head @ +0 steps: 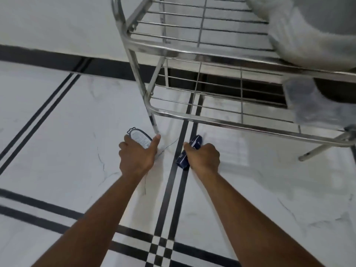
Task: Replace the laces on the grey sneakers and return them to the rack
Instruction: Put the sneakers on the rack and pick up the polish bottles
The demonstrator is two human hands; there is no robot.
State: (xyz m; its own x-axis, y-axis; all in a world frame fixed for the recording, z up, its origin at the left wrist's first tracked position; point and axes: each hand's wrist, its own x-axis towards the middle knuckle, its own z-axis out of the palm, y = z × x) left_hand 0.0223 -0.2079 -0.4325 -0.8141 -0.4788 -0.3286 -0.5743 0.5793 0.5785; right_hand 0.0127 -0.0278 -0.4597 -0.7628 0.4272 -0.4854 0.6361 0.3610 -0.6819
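The left hand [135, 158] curls its fingers and thumb round a flat oval packet [139, 138], pale-faced with a dark rim and a small hang tab at its far end; the print is too small to read. The right hand [202, 156] grasps a dark blue packet [189, 153] that shows above and below the fist, its lower end close to the black stripes of the white tiled floor [57, 122]. Both packets are held low, just in front of the near left leg of the steel shoe rack [192, 51], the left thumb tip almost meeting that leg.

Judging by the task, these are probably the new laces in their wrapping, so the step in hand looks like fetching supplies, with the relacing itself not begun. The next move would call for freeing at least one hand, opening the packets, and bringing a sneaker within reach.

The grey sneakers [312, 29] lie well apart from the fingers: blurred pale shapes on the right end of the rack's upper and lower shelves, up and to the right of both hands. Whether laces are threaded in them cannot be told.
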